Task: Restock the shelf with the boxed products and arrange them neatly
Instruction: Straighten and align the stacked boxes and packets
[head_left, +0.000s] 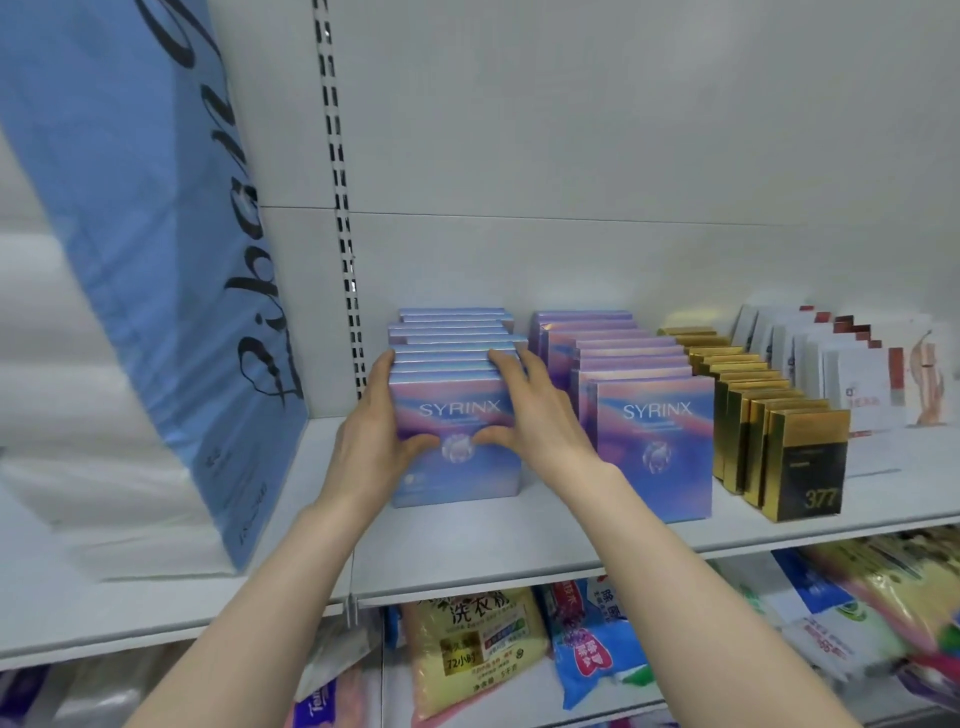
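On the white shelf (498, 540) stands a row of several blue-pink SYRINX boxes (457, 467), one behind another. My left hand (374, 441) grips the left side of the front boxes, thumb pressed on the front face. My right hand (535, 415) grips the right side of the same row, fingers over the top edge and thumb on the front face. A second row of SYRINX boxes (654, 447) stands just to the right, its front box nearer the shelf edge.
A large blue paper bag (156, 260) leans on the shelf at the left. Right of the SYRINX rows stand gold-and-black boxes (800, 467) and white-and-red boxes (852, 374). Bagged goods (478, 649) fill the shelf below.
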